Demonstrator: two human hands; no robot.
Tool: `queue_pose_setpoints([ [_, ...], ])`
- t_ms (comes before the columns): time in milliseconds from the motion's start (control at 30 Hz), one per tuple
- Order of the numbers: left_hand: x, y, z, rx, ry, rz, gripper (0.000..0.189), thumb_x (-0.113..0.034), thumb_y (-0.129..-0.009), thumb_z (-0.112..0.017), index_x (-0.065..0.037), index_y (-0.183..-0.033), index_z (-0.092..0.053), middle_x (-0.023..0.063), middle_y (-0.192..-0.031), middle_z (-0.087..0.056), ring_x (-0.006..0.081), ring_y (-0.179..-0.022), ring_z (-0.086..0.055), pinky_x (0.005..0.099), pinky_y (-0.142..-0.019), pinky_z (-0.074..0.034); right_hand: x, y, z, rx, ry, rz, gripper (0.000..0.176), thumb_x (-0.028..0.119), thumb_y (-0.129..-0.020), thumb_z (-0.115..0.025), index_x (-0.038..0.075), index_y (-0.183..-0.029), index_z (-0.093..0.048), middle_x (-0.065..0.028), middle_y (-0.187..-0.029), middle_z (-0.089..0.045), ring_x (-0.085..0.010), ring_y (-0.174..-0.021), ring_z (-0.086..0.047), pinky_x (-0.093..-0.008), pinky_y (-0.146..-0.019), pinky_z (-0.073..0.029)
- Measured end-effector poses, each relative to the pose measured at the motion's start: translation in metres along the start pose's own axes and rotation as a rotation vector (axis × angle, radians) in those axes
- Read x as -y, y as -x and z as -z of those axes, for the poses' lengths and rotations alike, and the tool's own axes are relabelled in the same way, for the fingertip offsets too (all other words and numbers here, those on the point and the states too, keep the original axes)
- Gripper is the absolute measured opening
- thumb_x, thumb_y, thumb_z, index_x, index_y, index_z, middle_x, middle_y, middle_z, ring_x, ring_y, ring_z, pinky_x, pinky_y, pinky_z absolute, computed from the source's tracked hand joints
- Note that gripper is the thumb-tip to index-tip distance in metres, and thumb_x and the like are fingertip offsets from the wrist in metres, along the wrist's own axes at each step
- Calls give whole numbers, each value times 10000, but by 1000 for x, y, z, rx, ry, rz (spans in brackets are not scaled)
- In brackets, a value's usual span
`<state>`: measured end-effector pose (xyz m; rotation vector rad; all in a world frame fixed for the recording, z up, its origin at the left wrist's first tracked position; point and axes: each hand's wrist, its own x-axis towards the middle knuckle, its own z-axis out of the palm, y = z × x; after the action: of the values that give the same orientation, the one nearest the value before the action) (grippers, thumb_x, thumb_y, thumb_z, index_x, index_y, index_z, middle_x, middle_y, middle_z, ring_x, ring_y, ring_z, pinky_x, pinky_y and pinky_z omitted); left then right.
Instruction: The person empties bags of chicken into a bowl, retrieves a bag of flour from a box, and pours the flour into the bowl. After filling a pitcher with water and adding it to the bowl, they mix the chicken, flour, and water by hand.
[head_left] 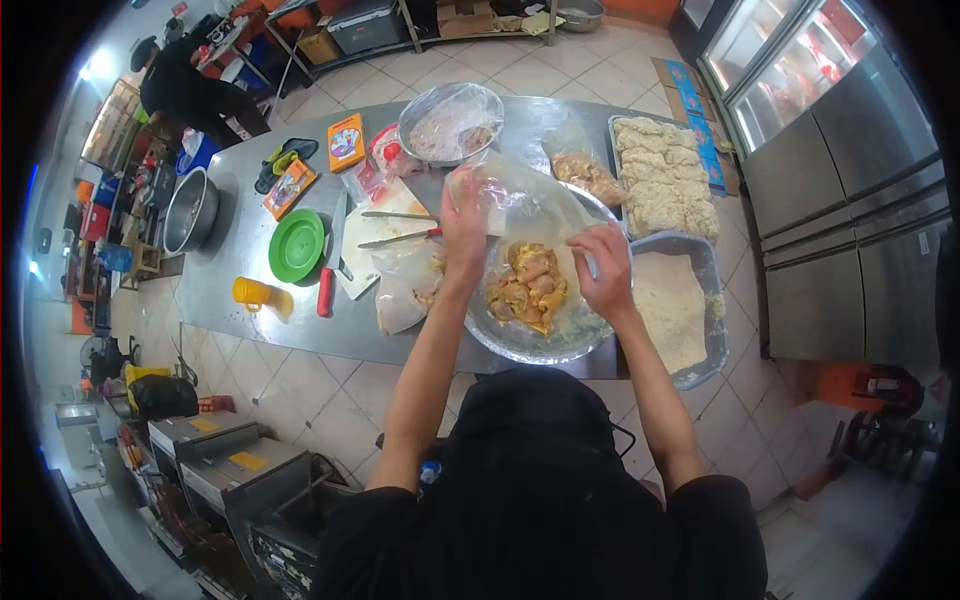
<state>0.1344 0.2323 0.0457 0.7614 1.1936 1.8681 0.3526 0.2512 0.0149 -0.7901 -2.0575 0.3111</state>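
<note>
A clear plastic bag (530,192) is stretched between my two hands above a large metal bowl (545,355). My left hand (464,228) is closed on the bag's left side. My right hand (604,272) pinches its right edge, with thumb and fingers together. Below the bag, yellowish marinated raw chicken pieces (530,288) lie in the middle of the bowl. Just left of the bowl sits another plastic bag (402,290) with some pieces in it. Metal tongs (400,238) with red grips lie near my left wrist.
A grey tub of flour (668,305) and a tray of breaded pieces (662,180) stand at right. Behind are a floury bowl (452,125) and bagged chicken (585,175). Leftward lie a red-handled knife (326,290), green plate (297,246) and yellow mug (250,293). A person (195,85) stands far left.
</note>
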Motion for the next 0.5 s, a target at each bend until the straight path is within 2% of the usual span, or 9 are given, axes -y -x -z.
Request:
queue_pose_setpoints([
  [33, 2, 3, 4, -3, 0, 0, 411, -360, -1032, -478, -15, -1254, -503, 88, -1185, -592, 157, -1076, -567, 300, -932, -465, 1, -4, 2, 2, -2, 1, 216, -21, -768, -650, 81, -959, -651, -95, -974, -600, -293, -989, -595, -484, -986, -419],
  [100, 7, 11, 17, -6, 283, 338, 649, -475, -1014, -440, -17, -1451, -298, 173, -1351, -495, 276, -1172, -570, 386, -922, -519, 4, -14, 5, -74, -103, -70, 232, -69, -772, -620, 61, -963, -648, -106, -961, -607, -298, -964, -606, -423, -893, -470],
  [133, 9, 16, 23, -9, 284, 337, 649, -475, -1014, -440, -17, -1451, -298, 173, -1351, -495, 276, -1172, -570, 386, -922, -519, 4, -21, 8, -72, -104, -68, 232, -69, -772, -620, 61, -963, -648, -106, -961, -607, -298, -964, -606, -423, -893, -470],
  [200, 11, 28, 36, 90, 279, 671, 770, -538, -998, -416, -49, -1519, -127, 242, -1432, -391, 344, -1227, -533, 425, -926, -530, 1, -37, 14, -115, -104, -78, 239, -92, -784, -593, 42, -975, -643, -119, -962, -610, -310, -954, -611, -378, -817, -488],
  [333, 9, 60, 56, 78, 194, 741, 782, -530, -997, -426, -70, -1537, -96, 273, -1416, -412, 376, -1248, -499, 442, -948, -512, -12, -68, 14, -123, -169, -90, 238, -96, -804, -558, 35, -985, -641, -124, -965, -610, -302, -961, -615, -368, -832, -486],
  [400, 7, 75, 72, 148, 84, 718, 709, -489, -1006, -444, -77, -1524, -189, 252, -1361, -489, 329, -1189, -556, 403, -930, -522, -22, -86, 7, -130, -218, -88, 243, -97, -815, -527, 30, -989, -640, -123, -980, -614, -285, -972, -620, -360, -844, -484],
  [433, 6, 83, 81, 131, 88, 706, 709, -489, -1006, -444, -77, -1524, -189, 252, -1361, -489, 329, -1189, -556, 403, -930, -522, -29, -96, 2, -131, -219, -75, 247, -95, -823, -512, 28, -997, -638, -122, -996, -616, -259, -974, -622, -350, -854, -483],
  [500, 3, 100, 97, 178, -138, 615, 590, -412, -1021, -455, -57, -1472, -320, 184, -1201, -625, 247, -1063, -645, 351, -851, -562, -41, -118, -10, -121, -270, -107, 247, -84, -822, -525, 27, -1012, -638, -120, -1011, -619, -255, -985, -622, -346, -862, -481],
])
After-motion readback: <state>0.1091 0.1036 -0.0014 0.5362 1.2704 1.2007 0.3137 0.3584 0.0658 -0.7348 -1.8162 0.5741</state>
